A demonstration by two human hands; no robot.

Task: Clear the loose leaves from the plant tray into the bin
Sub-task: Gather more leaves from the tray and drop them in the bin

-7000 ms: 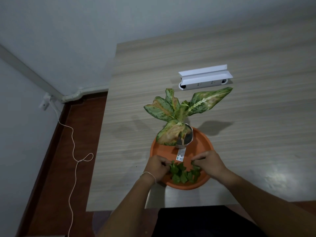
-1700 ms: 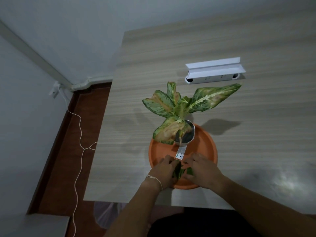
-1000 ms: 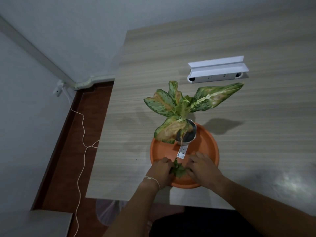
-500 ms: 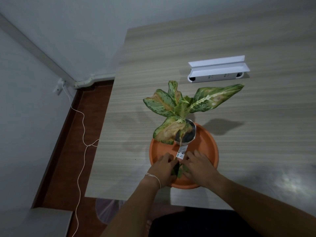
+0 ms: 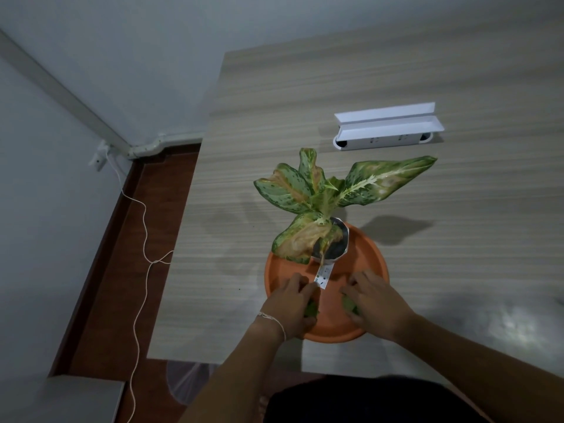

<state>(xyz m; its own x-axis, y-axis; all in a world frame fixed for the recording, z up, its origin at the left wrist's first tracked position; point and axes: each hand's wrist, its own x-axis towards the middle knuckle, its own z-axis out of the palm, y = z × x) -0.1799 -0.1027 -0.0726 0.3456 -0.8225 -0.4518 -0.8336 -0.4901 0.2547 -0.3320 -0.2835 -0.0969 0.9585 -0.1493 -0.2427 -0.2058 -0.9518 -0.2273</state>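
An orange round plant tray [image 5: 370, 254] sits near the table's front edge with a small potted plant [image 5: 323, 203] in a silver pot at its back. My left hand [image 5: 291, 303] rests on the tray's front left, fingers curled over a clump of green loose leaves [image 5: 311, 309]. My right hand [image 5: 374, 300] lies on the front right, closed over another clump of leaves [image 5: 349, 306]. The two hands are apart, with bare orange tray between them. A bin lined with a clear bag [image 5: 186, 386] stands on the floor below the table's front left corner.
A white power strip box [image 5: 384, 129] lies on the wooden table [image 5: 457, 71] behind the plant. A white cable [image 5: 143, 239] runs from a wall socket across the red-brown floor on the left. A grey surface [image 5: 79, 398] is at the bottom left.
The hands, which were pressed together over one pile of leaves in the tray's front middle, have drawn apart, each taking a share of leaves with it.
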